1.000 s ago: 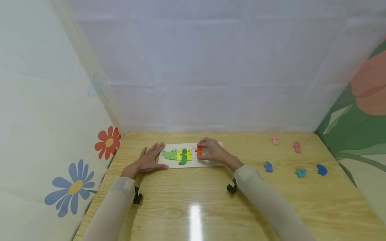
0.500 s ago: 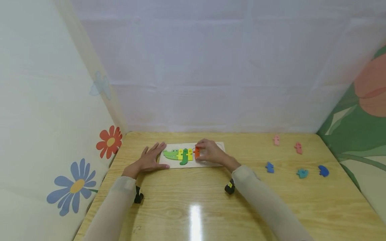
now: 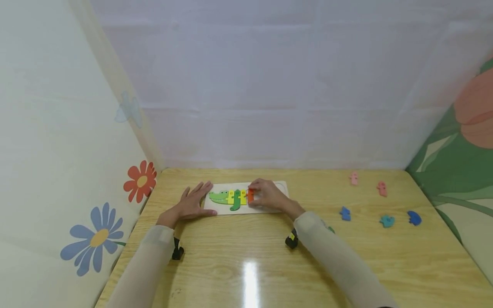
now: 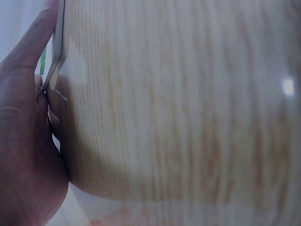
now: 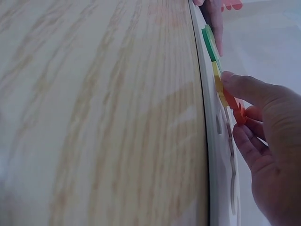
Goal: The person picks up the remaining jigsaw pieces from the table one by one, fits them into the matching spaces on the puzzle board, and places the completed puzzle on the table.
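A white puzzle board [image 3: 221, 211] lies on the table, its left part filled by a green crocodile head [image 3: 219, 197], yellow pieces [image 3: 243, 197] and a dark green leg piece [image 3: 236, 201]. My right hand [image 3: 271, 196] pinches an orange puzzle piece [image 3: 250, 196] between thumb and fingers, right beside the last yellow piece. In the right wrist view the orange piece [image 5: 237, 109] is tilted against the board's recess. My left hand [image 3: 188, 204] rests spread at the board's left end, with the thumb [image 4: 35, 40] along its near edge.
Loose pieces lie on the table's right side: pale pink [image 3: 354, 178], darker pink [image 3: 382, 188], blue [image 3: 345, 213], teal [image 3: 387, 221] and dark blue [image 3: 414, 217]. A green piece [image 3: 331, 229] shows partly behind the right sleeve. A white cloth wall [image 3: 246, 107] stands at the back.
The right hand has moved the orange piece slightly left, closer to the yellow piece. The left hand stays on the board's end. The view has shifted a little.
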Motion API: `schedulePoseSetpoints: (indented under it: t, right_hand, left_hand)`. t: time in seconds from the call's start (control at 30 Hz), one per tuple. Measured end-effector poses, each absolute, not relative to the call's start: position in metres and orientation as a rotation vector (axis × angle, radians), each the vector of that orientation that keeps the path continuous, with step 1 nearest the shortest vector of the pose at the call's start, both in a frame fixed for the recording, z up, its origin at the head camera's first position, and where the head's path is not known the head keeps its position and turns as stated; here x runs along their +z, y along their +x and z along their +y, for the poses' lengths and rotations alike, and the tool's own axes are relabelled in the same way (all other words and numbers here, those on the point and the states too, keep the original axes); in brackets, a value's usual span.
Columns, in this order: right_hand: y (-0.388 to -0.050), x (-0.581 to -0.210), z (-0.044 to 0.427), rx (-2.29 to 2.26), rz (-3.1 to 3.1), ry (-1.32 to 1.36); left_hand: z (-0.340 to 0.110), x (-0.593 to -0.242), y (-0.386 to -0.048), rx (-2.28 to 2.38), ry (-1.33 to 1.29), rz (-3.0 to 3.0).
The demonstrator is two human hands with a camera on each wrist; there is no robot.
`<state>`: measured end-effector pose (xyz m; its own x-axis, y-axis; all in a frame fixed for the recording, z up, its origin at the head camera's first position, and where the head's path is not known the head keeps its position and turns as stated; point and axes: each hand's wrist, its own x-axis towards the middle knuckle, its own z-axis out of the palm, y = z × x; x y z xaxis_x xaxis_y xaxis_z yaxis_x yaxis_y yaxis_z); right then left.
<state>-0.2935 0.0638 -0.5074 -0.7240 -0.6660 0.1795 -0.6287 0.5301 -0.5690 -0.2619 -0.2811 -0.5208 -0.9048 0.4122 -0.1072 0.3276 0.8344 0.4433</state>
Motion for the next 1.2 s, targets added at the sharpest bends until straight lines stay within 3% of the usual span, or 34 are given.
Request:
schedulePoseSetpoints:
  t: [1.2]
  right_hand:
    - [-0.2980, -0.5106, 0.0540, -0.881, 2.668, -1.027]
  left_hand:
    - [-0.2811, -0.5207, -0.2611, 0.636, 0.557, 2.811]
